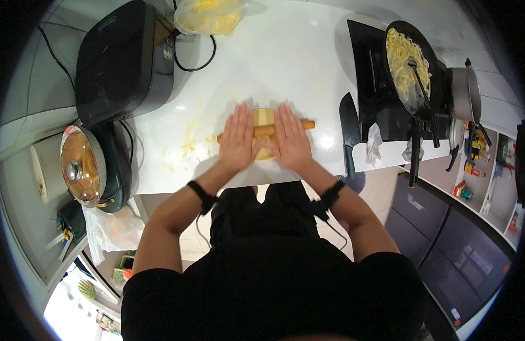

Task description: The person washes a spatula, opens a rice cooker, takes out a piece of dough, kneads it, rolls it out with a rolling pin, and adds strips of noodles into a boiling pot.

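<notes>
A wooden rolling pin (265,131) lies crosswise over a flattened strip of pale dough (263,115) on the white countertop (262,64). Flat on the pin's left part rests my left hand (238,138), its fingers straight and pointing away from me. My right hand (293,140) lies the same way on the right part, and neither hand's fingers wrap around the pin. The pin's ends stick out past both hands. Dough shows above and below the pin between my hands; its sides are hidden under them. Yellowish residue marks the counter left of my left hand.
Right of my hands lies a black kitchen knife (350,128), its handle over the counter edge. Beyond it, a frying pan (409,72) of noodles and a saucepan (460,93) stand by the cooktop (371,76). At left are a black appliance (122,64) and a glass-lidded pot (81,166).
</notes>
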### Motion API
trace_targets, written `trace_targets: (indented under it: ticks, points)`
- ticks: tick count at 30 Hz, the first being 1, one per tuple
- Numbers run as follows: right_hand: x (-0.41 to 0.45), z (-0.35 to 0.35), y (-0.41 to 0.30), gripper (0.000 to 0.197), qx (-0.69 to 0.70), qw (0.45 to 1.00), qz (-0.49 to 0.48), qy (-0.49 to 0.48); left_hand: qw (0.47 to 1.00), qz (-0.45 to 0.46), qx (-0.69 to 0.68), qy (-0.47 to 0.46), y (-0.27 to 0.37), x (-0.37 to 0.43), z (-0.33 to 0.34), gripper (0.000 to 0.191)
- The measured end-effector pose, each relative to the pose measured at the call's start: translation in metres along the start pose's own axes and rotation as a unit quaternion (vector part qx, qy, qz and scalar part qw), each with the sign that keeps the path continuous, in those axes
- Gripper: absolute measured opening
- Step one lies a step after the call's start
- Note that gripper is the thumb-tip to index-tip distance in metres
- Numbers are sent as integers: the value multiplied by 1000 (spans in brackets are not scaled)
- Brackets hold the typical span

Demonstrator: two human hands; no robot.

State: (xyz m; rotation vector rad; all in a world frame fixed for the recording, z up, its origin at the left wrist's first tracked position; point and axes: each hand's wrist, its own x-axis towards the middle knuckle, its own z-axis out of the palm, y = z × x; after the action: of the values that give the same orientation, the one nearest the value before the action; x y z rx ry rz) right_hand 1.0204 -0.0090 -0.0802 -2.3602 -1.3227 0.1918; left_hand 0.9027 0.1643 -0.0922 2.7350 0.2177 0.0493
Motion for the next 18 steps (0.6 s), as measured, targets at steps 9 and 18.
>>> trace_targets:
  ticks: [9,18]
  points:
    - [-50,-18,19,65,100,992,-53,-60,993,27,-107,-35,3,-35,-17,71]
    - [-48,-30,25,69,117,990,-22,-75,985,107,-132,-29,6,-44,-20,58]
